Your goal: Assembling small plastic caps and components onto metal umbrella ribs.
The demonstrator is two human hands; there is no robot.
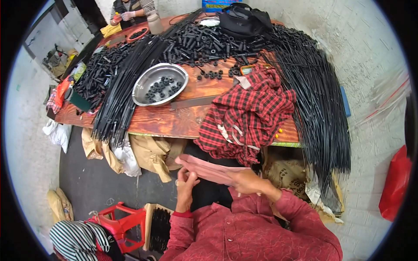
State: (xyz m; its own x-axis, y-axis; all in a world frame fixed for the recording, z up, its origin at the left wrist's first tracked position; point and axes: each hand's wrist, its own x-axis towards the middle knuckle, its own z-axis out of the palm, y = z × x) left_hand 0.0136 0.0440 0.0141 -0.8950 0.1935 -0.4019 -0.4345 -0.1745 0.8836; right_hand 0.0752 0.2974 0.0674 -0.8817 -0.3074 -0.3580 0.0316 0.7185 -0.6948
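Observation:
A long, folded piece of pink cloth (211, 170) stretches between my two hands, above my lap and in front of the table edge. My left hand (186, 186) is closed at its left end, thumb and fingers pinching the edge. My right hand (247, 181) grips the right end, its fingers partly hidden by the cloth. Just beyond, a crumpled red and black checked shirt (257, 102) lies on the table and hangs over its front edge. Farther left stands a steel basin (177, 73) with small black ring-shaped parts in it.
Long black rods lie bundled at left (128, 78) and at right (322, 91), overhanging the table. Black parts (204, 41) and a black bag (246, 21) fill the back. A red stool (141, 232) and a person in a striped head covering (80, 237) are lower left; another person (130, 11) works opposite.

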